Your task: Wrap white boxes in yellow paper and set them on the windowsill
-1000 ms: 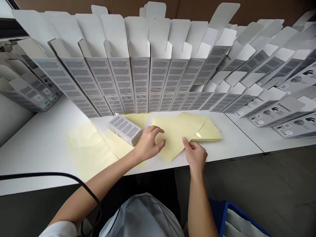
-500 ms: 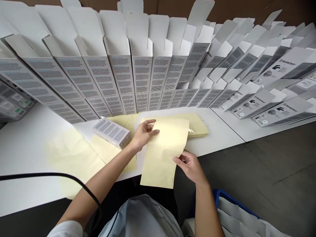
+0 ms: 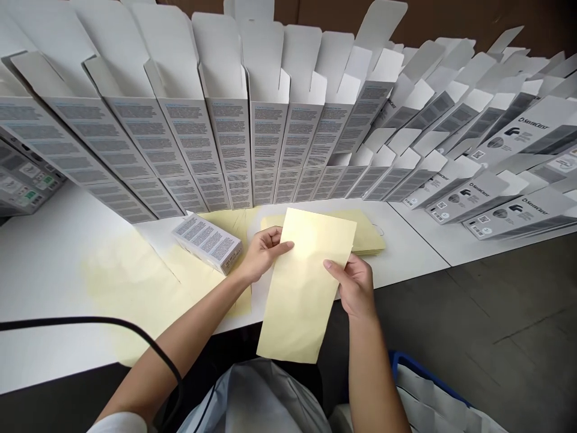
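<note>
A pale yellow paper sheet (image 3: 304, 288) is held up in front of me over the table's front edge, its lower end hanging down. My left hand (image 3: 267, 252) pinches its left edge near the top, thumb in front. On the right edge, my right hand (image 3: 354, 279) grips it with the thumb on the face and the fingers behind. Behind the sheet lies a stack of yellow paper (image 3: 367, 231), partly hidden. A closed printed box (image 3: 208, 242) rests to the left of my left hand, on yellow paper.
Tall open-topped cartons (image 3: 225, 144) stand in a row along the back, with shorter cartons (image 3: 469, 195) to the right. A black cable (image 3: 90, 320) crosses at lower left. Below right sits a blue-rimmed bin (image 3: 433, 379) with white pieces inside. The white table (image 3: 36, 264) spreads leftward.
My right hand has moved up and right along the sheet's edge. The sheet now faces me flatter, its top edge raised and its upper right corner shifted right. My left hand has lowered slightly.
</note>
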`<state>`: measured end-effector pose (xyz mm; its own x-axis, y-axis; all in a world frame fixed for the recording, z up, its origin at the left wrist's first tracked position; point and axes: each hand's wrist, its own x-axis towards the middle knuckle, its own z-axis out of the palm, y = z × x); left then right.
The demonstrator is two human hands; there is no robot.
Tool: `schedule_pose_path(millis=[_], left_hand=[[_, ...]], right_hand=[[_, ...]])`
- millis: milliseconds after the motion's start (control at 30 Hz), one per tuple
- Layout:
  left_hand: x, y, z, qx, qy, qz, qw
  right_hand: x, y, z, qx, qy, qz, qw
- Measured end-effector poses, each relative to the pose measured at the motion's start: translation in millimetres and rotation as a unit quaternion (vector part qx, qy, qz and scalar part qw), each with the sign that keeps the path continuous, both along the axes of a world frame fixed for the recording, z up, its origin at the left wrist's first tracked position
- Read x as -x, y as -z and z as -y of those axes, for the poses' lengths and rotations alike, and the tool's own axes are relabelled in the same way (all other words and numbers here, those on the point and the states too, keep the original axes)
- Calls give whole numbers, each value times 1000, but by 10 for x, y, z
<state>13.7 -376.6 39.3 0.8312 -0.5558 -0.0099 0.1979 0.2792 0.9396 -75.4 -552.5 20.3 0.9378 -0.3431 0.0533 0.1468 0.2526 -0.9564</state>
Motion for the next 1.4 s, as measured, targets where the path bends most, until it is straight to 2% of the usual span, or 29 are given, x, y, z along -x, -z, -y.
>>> schedule_pose_path(millis=[133, 300, 500, 567, 600, 633, 700, 733, 767, 800, 867, 1033, 1167, 1267, 1400], left_hand=[[-8, 14, -12, 12, -15, 2, 1000], [0, 11, -17, 14, -42, -12, 999], [-20, 20, -20, 10, -25, -5, 1000], [-15, 44, -22, -34, -67, 47, 996], [-5, 55, -23, -74, -119, 105, 985], [11, 64, -23, -118, -181, 183, 959], [56, 69, -21, -188, -272, 358, 873], [82, 66, -19, -204, -278, 429, 835], [106, 58, -15, -210, -261, 477, 813], [126, 50, -11, -210, -236, 504, 804], [151, 33, -2, -207, -200, 510, 810], [130, 0, -14, -169, -185, 464, 850], [93, -76, -70, -150, -141, 427, 881], [68, -164, -133, -151, -76, 371, 913], [32, -251, -210, -144, 33, 306, 941]], right_hand=[[-32, -1, 14, -3, 35, 11, 999], [-55, -67, -31, 34, 52, 18, 998], [-71, -165, -112, 33, 61, 8, 998], [-86, -177, -128, 54, 56, 3, 997], [-93, -177, -136, 76, 59, 4, 995], [-100, -175, -146, 100, 65, 5, 993], [-111, -170, -175, 145, 74, 5, 987], [-115, -168, -193, 157, 69, 4, 985], [-120, -169, -211, 164, 55, 1, 985], [-125, -171, -227, 167, 36, -4, 985], [-140, -183, -247, 176, 4, -11, 984], [-190, -248, -213, 263, -38, 11, 964], [-207, -364, -153, 392, -67, 41, 916], [-190, -487, -111, 485, -78, 71, 868], [-153, -627, -38, 533, -151, 51, 831]])
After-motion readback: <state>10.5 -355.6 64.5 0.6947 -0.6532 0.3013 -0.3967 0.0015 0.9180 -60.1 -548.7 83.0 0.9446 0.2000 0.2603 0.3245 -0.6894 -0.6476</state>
